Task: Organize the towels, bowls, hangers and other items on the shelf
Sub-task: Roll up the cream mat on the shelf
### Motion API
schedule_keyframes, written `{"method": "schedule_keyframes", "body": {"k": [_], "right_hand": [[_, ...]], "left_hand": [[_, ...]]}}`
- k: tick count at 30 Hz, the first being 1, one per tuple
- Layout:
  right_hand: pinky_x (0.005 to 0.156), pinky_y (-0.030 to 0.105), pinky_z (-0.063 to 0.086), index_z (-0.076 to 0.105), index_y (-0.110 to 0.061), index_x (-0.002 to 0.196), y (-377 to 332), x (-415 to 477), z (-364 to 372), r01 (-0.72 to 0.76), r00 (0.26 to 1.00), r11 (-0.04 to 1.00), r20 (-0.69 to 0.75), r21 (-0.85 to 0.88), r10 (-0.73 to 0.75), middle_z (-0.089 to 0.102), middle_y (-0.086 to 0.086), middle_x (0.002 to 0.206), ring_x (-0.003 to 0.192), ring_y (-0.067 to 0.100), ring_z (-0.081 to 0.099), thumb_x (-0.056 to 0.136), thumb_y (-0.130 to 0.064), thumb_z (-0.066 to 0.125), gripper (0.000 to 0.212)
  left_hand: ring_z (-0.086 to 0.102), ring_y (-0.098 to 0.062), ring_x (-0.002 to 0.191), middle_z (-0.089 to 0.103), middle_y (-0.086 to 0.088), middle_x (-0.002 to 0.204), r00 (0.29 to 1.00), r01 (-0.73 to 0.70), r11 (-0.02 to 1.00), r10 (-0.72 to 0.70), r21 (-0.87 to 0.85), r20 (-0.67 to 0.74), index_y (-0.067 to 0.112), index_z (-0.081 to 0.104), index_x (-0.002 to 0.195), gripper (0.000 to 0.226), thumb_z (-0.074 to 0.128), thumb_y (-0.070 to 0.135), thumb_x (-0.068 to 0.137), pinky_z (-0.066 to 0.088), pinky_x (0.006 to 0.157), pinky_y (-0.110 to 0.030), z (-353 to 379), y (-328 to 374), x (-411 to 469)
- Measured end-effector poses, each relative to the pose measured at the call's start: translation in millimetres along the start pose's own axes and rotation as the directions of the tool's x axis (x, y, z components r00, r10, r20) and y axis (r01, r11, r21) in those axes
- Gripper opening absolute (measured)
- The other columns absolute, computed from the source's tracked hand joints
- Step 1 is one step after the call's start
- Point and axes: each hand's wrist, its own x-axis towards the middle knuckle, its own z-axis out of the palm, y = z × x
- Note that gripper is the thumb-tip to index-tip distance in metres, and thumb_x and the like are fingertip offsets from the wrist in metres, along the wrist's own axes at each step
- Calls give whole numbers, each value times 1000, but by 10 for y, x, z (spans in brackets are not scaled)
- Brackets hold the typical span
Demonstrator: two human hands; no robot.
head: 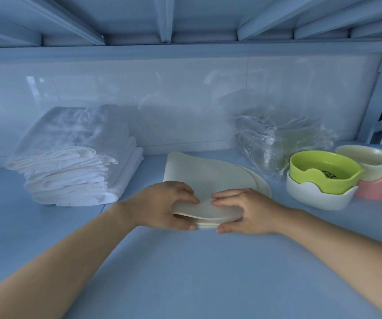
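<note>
Shelf (185,272) & frame beams (185,50): pale blue, plain. Back panel (185,93): glossy white w/ faint grey reflections. Towels (70,178): white throughout, one shade, plain. Mats (208,176): off-white, approx cream, plain. Plastic bag (277,139): clear w/ whitish glints. Green bowl (323,183): lime in & out, small dark figure printed on inside bottom. White bowl (312,199) under it: plain white. Cream bowl (374,162): pale cream, plain. Pink bowl (378,191): soft pink, plain.
</note>
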Motion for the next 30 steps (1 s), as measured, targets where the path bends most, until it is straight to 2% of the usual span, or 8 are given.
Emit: {"method": "schedule_keyframes", "body": {"k": [5,8,10,14,18,22,25,30], "right_hand": [[103,14,35,66,-22,115,12,-3,-12,22,994,999,-109,30,-18,59,-9,129,117,-4,52,67,-52,73,57],[90,20,46,70,-19,102,-47,12,0,106,981,994,-162,-11,-107,69,-8,110,100,2,61,66,-36,61,42],[83,28,49,68,-16,100,-25,29,-10,113,978,992,-171,-52,-120,69,-4,104,95,10,62,64,-28,56,40],[83,40,48,64,-7,98,111,44,-33,-7,979,999,-206,-54,-4,67,6,100,94,23,59,68,-14,58,32],[68,34,47,61,-16,84,124,89,-36,-21,987,994,-163,-111,2,60,-2,78,75,17,53,70,-4,50,21],[83,31,48,65,-32,110,200,158,-86,-83,991,970,-124,-229,56,68,-9,109,101,17,58,70,4,48,55],[83,32,48,63,-33,114,255,258,-125,-94,991,948,-115,-303,62,68,-2,110,103,23,59,69,5,46,61],[83,33,49,66,-32,112,391,448,-261,-172,974,930,-198,-324,111,69,4,108,101,29,60,70,5,49,58]], "left_hand": [[55,-7,100,60,16,107,983,-107,970,137,217,-124,34,61,106,43,46,50,70,47,72,-22,63,106,26],[56,-11,93,59,14,102,977,-104,959,148,262,-151,34,57,106,41,38,35,69,50,63,-28,122,120,48],[57,-10,97,61,17,107,973,-74,980,112,186,-201,37,56,112,47,38,30,68,52,67,-30,143,95,52],[58,-13,102,65,11,109,965,-70,997,78,40,-250,31,62,113,43,46,21,74,52,78,-33,184,90,70],[48,-8,110,61,6,114,967,-13,997,-7,-77,-253,32,59,117,41,45,17,82,47,89,-35,280,101,110],[40,-12,124,50,2,132,978,38,997,-50,-65,-201,33,49,132,54,44,8,84,32,101,-20,356,95,146],[32,-13,131,42,5,139,983,107,993,-114,-55,-142,36,40,137,67,40,5,78,40,103,-35,342,110,188],[38,-16,126,48,6,130,976,176,984,-178,-28,-123,38,37,136,73,40,1,73,45,95,-44,295,134,471]]}}
